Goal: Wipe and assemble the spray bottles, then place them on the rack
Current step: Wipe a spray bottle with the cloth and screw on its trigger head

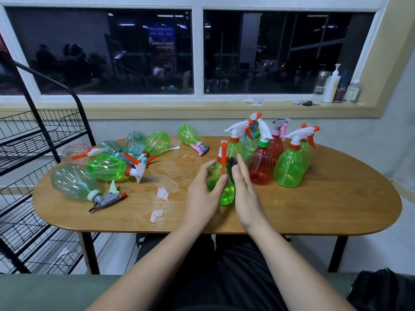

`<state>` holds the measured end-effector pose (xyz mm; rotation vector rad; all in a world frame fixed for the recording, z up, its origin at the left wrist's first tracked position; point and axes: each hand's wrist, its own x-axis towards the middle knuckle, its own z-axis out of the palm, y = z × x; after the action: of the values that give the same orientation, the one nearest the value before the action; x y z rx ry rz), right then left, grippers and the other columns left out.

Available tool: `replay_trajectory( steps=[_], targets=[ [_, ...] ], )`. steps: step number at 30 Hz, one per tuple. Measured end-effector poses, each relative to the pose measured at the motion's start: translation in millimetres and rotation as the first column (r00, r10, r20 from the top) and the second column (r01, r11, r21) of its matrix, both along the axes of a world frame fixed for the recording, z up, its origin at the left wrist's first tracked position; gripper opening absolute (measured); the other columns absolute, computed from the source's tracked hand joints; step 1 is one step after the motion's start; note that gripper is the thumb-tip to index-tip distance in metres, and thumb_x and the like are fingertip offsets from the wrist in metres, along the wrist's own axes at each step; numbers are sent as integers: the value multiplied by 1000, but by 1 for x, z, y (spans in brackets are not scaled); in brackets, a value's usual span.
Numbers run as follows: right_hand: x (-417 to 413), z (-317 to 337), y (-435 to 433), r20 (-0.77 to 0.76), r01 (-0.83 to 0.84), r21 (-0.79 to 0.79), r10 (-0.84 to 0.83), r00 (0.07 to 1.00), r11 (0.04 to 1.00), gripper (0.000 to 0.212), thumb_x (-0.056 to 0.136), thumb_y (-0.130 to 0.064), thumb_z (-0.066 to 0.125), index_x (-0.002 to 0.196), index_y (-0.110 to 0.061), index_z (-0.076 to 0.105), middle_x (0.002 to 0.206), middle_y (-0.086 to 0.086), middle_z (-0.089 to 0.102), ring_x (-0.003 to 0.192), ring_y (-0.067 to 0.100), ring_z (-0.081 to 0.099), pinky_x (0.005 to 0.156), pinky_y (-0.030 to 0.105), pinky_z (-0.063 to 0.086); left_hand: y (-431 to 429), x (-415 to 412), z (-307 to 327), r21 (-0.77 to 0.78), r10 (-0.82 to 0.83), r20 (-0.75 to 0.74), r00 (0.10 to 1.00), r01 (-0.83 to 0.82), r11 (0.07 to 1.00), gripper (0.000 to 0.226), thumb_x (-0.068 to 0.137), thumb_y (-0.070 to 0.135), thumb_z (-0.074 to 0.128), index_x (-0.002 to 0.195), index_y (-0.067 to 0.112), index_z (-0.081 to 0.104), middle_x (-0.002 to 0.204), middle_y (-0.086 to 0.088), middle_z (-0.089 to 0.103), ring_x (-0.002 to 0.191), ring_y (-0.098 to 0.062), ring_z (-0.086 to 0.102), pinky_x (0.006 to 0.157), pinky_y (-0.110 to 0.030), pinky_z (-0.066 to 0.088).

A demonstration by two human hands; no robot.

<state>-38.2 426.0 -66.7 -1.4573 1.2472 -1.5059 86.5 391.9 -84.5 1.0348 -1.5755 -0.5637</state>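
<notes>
A green spray bottle with an orange and white trigger head stands upright near the middle of the wooden table. My left hand curls around its left side, thumb on the front. My right hand is beside its right side with fingers straight, and contact cannot be judged. A dark thing shows between the bottle and my right hand. Several assembled bottles, green and red, stand upright behind and to the right. Several more bottles lie on their sides at the table's left.
A black wire rack with several shelves stands left of the table. Wet patches and worn spots mark the tabletop. The window sill behind holds a few containers at the right. A dark bag lies at bottom right.
</notes>
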Motion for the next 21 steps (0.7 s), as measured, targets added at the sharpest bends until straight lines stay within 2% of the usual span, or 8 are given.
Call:
replay_trajectory(
  steps=[4, 9, 12, 14, 18, 21],
  targets=[
    [-6, -7, -6, -33, 51, 118, -47, 998, 992, 92, 82, -92, 38, 162, -47, 34, 161, -30, 37, 155, 3, 30, 130, 39, 22, 0, 0, 2, -2, -14, 1, 1000, 14, 1000, 45, 98, 48, 72, 138, 36, 57, 132, 20, 67, 125, -2, 61, 106, -41, 51],
    [-8, 12, -14, 49, -40, 163, 33, 998, 986, 101, 76, -95, 45, 162, -43, 37, 166, -21, 39, 153, 3, 33, 130, 45, 24, 0, 2, 1, 3, 18, 5, 1000, -19, 1000, 51, 92, 56, 74, 138, 40, 61, 124, 9, 53, 122, 2, 51, 106, -24, 46],
    [-4, 24, -15, 111, -70, 117, 57, 992, 991, 95, 81, -90, 48, 162, -41, 39, 164, -22, 41, 150, -3, 34, 131, 42, 24, 0, 3, 2, 8, 18, 25, 1000, -18, 1000, 51, 91, 56, 75, 138, 43, 61, 118, 6, 55, 115, 4, 52, 95, -11, 41],
    [-3, 29, -13, 160, -70, 46, 62, 985, 997, 86, 87, -85, 49, 160, -41, 43, 159, -26, 46, 147, -7, 38, 129, 38, 26, 1, 3, 4, -2, 13, 27, 1000, -13, 1000, 53, 90, 58, 74, 139, 40, 63, 115, 5, 57, 113, 2, 53, 90, -7, 39],
    [-2, 28, -11, 181, -52, -31, 57, 982, 998, 62, 101, -69, 51, 157, -43, 45, 144, -41, 49, 137, -22, 41, 119, 20, 28, 1, 2, 4, -28, 11, 32, 999, -11, 1000, 54, 91, 57, 72, 138, 32, 66, 114, 9, 60, 113, 1, 56, 92, -10, 40],
    [-4, 14, -7, 158, -47, -22, 50, 986, 999, 60, 104, -61, 52, 160, -41, 44, 151, -35, 47, 136, -23, 41, 115, 16, 30, 0, 2, 2, -21, 14, 16, 1000, -13, 1000, 48, 96, 46, 75, 140, 31, 65, 121, 13, 64, 118, 1, 58, 99, -17, 45]
  ],
)
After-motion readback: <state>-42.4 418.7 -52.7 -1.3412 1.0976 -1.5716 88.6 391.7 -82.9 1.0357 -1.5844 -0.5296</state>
